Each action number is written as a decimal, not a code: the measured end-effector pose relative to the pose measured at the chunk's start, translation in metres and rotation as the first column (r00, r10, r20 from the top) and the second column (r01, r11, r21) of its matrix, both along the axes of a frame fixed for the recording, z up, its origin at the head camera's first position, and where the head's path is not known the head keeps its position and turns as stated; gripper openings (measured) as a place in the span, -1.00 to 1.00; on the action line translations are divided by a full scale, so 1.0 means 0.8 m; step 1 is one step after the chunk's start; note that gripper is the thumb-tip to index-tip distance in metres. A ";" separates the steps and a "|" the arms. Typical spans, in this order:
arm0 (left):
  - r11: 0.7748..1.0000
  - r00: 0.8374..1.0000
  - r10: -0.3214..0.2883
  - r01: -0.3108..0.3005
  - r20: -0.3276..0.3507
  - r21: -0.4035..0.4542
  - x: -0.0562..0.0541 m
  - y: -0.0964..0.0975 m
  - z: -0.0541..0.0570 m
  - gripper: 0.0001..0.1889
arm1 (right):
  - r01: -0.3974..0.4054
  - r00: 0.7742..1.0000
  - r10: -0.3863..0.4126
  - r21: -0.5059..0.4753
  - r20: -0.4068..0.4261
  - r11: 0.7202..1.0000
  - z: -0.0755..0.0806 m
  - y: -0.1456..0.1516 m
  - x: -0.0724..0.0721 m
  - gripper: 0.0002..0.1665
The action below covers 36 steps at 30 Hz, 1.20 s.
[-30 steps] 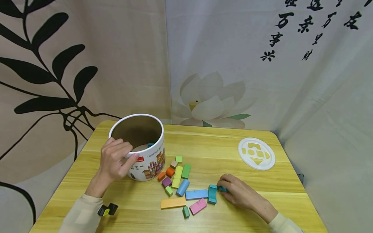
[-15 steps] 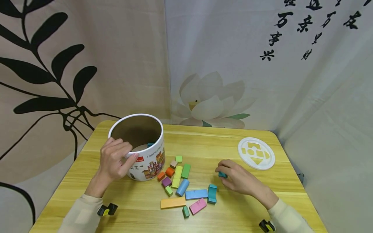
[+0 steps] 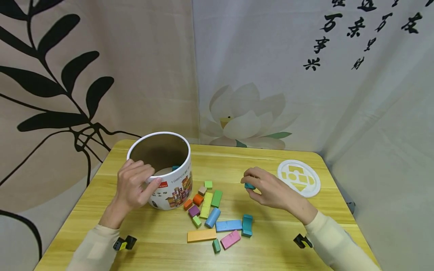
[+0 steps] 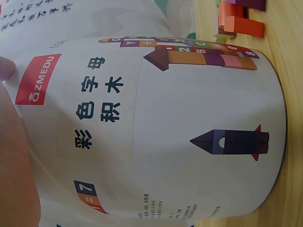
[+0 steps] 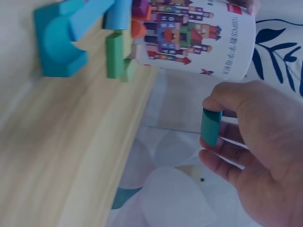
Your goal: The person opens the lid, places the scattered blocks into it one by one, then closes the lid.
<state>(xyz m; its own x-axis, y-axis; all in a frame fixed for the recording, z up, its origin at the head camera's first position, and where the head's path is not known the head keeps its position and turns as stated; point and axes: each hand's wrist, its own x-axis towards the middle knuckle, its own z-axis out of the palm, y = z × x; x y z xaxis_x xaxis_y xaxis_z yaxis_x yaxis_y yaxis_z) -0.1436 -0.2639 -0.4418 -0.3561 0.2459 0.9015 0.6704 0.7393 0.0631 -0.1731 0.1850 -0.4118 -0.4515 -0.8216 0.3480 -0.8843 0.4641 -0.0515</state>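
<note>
A white printed bucket (image 3: pixel 174 190) stands at the left of the table, and my left hand (image 3: pixel 135 184) grips its near rim, thumb outside. Inside the bucket a bit of a teal block (image 3: pixel 175 168) shows. My right hand (image 3: pixel 271 190) is raised above the table, pinching a small teal block (image 5: pixel 211 126) between thumb and fingers. Below it lie loose blocks: a teal arch block (image 3: pixel 247 226), a blue flat block (image 3: pixel 228 226), a pink block (image 3: pixel 230 239), an orange plank (image 3: pixel 201 236) and a blue cylinder (image 3: pixel 212 218).
Several more blocks lie beside the bucket, among them a yellow plank (image 3: pixel 206 206), a green block (image 3: pixel 216 198) and a purple block (image 3: pixel 194 211). A white lid with cut-out shapes (image 3: pixel 289 189) lies at the table's back right. A curtain (image 3: pixel 251 75) hangs behind the table.
My right hand has lifted the small teal block from beside the arch block and carried it up, away from me and slightly left. The left hand has stayed on the bucket's rim.
</note>
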 end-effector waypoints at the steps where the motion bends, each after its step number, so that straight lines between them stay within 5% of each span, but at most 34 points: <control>1: 1.000 1.000 0.000 0.000 0.000 0.000 0.000 0.000 0.000 -0.40 | -0.007 1.000 0.007 -0.003 -0.005 1.000 0.004 -0.004 -0.002 -0.68; 36: 1.000 0.999 0.001 -0.001 0.050 0.008 0.003 0.000 0.002 -0.50 | -0.209 0.978 0.205 -0.128 -0.043 0.970 0.098 -0.174 -0.049 -0.72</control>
<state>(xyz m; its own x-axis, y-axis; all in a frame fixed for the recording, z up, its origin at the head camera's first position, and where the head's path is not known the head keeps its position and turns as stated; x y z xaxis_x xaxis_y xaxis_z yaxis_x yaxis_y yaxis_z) -0.1409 -0.2638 -0.4401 -0.4008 0.2388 0.8845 0.6657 0.7392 0.1021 -0.2123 0.0457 -0.3338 -0.2644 -0.8423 0.4697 -0.9624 0.2619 -0.0721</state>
